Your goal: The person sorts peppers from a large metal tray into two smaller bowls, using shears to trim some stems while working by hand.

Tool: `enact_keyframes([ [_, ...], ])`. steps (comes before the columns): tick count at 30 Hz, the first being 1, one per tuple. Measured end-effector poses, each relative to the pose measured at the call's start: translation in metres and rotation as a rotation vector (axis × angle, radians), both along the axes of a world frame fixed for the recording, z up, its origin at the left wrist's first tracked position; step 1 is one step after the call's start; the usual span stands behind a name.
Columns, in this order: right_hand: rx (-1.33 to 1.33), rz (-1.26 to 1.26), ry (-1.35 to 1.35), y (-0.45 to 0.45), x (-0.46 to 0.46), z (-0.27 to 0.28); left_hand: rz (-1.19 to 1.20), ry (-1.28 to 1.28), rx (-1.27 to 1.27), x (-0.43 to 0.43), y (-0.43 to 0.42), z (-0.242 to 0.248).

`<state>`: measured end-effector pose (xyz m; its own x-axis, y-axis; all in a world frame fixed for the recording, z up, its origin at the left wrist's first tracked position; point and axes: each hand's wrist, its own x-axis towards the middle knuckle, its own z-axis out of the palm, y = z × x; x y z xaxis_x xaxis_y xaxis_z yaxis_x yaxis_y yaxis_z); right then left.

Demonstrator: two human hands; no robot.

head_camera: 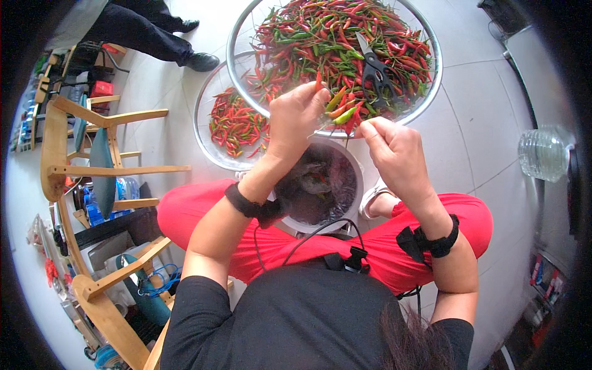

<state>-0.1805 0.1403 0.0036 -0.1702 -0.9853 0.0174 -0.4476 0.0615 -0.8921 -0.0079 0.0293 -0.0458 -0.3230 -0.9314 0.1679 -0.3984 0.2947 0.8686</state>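
Observation:
Between the thumb and fingers of my left hand (298, 113) stands a red chili pepper (318, 81). A small cluster of red, orange and green chilies (343, 111) shows between my hands; whether my left fingers also hold their stems is hard to see. My right hand (393, 145) has its thumb and fingertips pinched at the end of a red chili (354, 122) on the cluster's near side. Both hands are over the near rim of a large round metal-rimmed tray (439, 69) heaped with red and green chilies (314, 41). Black-handled scissors (379, 74) lie on the heap.
A bucket (357, 185) with a dark plastic liner stands between my knees, scraps inside. Left of it, a smaller tray (198, 127) holds chilies (236, 122). Wooden chairs (111, 171) stand left, a person's legs (148, 39) upper left, a clear water bottle (542, 153) right.

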Motion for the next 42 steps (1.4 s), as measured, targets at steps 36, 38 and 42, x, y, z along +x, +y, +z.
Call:
enact_keyframes([
  [36,-0.062,-0.021,-0.011,-0.008,0.008,-0.004,-0.165,0.402,0.539,0.022,-0.031,0.016],
  [38,-0.070,-0.028,-0.014,-0.007,0.008,-0.003,-0.140,0.389,0.520,0.022,-0.030,0.015],
  [42,-0.071,-0.030,-0.015,-0.006,0.007,-0.003,-0.100,0.388,0.501,0.020,-0.027,0.014],
])
